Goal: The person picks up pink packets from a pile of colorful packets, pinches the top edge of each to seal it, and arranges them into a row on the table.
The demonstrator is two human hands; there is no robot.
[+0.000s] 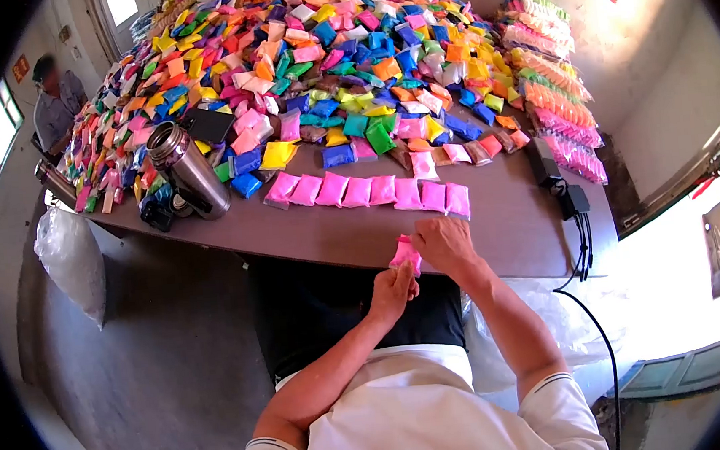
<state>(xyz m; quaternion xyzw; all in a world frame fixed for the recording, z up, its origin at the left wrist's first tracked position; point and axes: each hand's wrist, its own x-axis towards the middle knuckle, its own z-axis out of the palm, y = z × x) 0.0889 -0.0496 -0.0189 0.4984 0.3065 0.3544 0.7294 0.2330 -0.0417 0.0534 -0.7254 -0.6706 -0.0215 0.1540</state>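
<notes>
A small pink packet (404,254) is held up at the table's front edge. My left hand (393,292) pinches its lower end, fingers closed. At its upper right side is my right hand (442,242), with fingers closed and curled toward the packet's top corner; the fingertips are partly hidden. Just beyond my hands, a row of several pink packets (357,193) lies side by side on the brown table (310,237). The row's right end is close to my right hand.
A large heap of colourful packets (312,51) covers the table's back. At left stand a steel flask (191,175) and a black phone (207,125). Stacked packet bundles (557,99) and a black cabled device (574,200) are at right. A person (59,105) sits far left.
</notes>
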